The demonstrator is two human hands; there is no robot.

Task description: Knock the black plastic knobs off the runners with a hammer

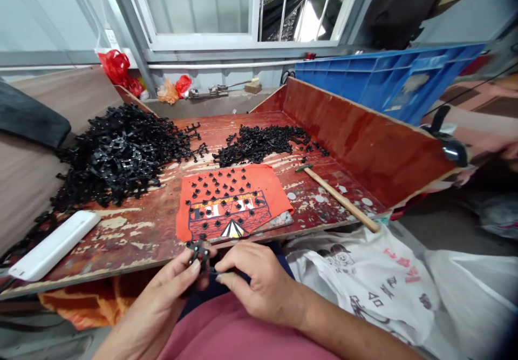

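Near the bench's front edge, my left hand (176, 282) grips a black branched plastic part (197, 252) with small shiny dots on its ends. Close beside it, my right hand (259, 284) is closed in a pinch. Something small and dark shows at those fingertips, too hidden to name. Just beyond my hands lies an orange-red printed cloth (279, 187). Several small black round pieces with upright stems (217, 191) stand spread over it in loose rows.
A large heap of black branched parts (121, 149) lies left; a smaller heap of black pieces (263, 141) sits behind the cloth. A hammer (340, 197) lies right. A white device (54, 245) rests at left. Board walls (348, 125) edge the bench, with a blue crate (364, 82) beyond.
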